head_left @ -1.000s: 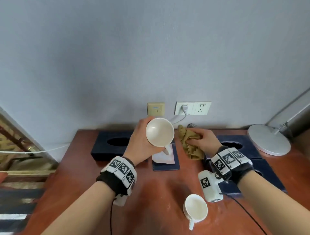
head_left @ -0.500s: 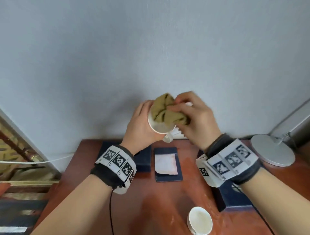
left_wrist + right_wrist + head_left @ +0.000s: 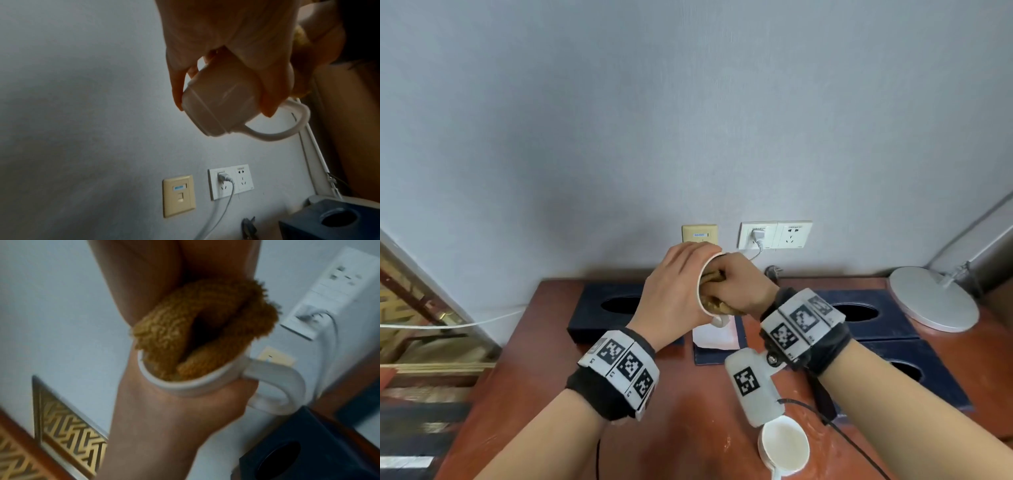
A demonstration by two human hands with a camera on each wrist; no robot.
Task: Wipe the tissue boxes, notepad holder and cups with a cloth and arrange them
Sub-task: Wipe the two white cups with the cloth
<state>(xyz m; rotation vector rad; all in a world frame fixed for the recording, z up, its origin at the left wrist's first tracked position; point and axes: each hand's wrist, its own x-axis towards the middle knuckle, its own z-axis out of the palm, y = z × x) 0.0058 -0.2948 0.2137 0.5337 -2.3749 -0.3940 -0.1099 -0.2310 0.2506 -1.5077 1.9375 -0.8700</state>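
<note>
My left hand point(image 3: 676, 298) grips a white cup point(image 3: 218, 104) round its body above the table, tipped on its side with the mouth facing right and the handle point(image 3: 719, 321) hanging down. My right hand point(image 3: 743, 287) holds a mustard cloth point(image 3: 185, 331) and has it stuffed into the mouth of the cup point(image 3: 185, 386); its fingertips are hidden inside. A second white cup point(image 3: 784, 448) stands upright near the front edge. The notepad holder point(image 3: 719, 353) with white paper lies below the hands. Dark blue tissue boxes sit at the left point(image 3: 602, 308) and right point(image 3: 876, 318), with another in front point(image 3: 928, 377).
A round grey lamp base point(image 3: 933, 299) stands at the back right corner of the red-brown table point(image 3: 544, 394). Wall sockets point(image 3: 774, 234) with a plugged white cable are behind the hands. A black cable trails from my right wrist beside the second cup.
A second ago my right hand held the cloth beside the cup. It then brought the cloth to the cup's mouth and has now pushed it inside; both hands sit lower in view.
</note>
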